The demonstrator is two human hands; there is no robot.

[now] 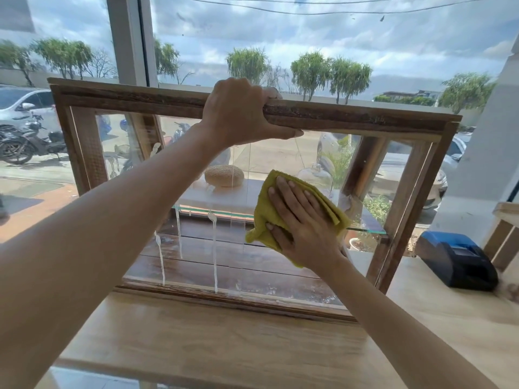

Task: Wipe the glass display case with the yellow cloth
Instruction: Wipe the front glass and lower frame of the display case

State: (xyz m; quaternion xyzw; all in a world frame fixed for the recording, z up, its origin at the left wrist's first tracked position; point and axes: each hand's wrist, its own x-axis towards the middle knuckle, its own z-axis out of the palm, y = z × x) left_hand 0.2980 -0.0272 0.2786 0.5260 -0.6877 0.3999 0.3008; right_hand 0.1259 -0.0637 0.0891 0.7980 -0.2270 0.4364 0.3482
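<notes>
A wood-framed glass display case stands on a pale wooden counter in front of a large window. My left hand grips the case's top rail near its middle, fingers curled over the far edge and thumb along the front. My right hand lies flat with straight fingers on the yellow cloth, pressing it against the front glass pane right of centre. White streaks of liquid run down the left and middle of the pane. Inside sit a round bun and a glass dome.
A black and blue card machine sits on the counter to the right of the case. A wooden frame stands at the far right edge. Behind the case the window shows a street with parked motorbikes and cars.
</notes>
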